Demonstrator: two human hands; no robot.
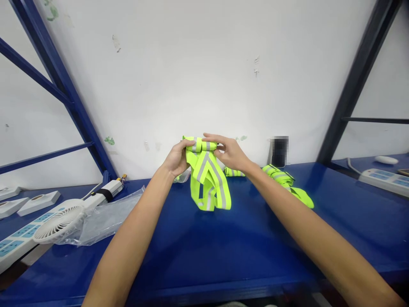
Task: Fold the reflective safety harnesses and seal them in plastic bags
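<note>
Held up above the blue tabletop is a neon-yellow reflective vest [220, 181] made of straps with grey stripes. Its upper part is rolled or folded into a band, and loose straps hang below. My left hand [176, 160] grips the left end of the band, thumb in front. At the right end, my right hand [230, 151] pinches it between thumb and fingers. Behind my right wrist lies a folded piece of the same striped material [234, 172]. More yellow striped straps [278, 175] lie bundled beyond my right forearm.
A white fan [59, 224] and clear plastic bag [104, 219] lie on the left, beside a long power strip [22, 236]. A dark phone-like object [279, 151] leans on the wall. Blue frame posts [68, 94] rise at the left; another power strip [385, 181] sits far right.
</note>
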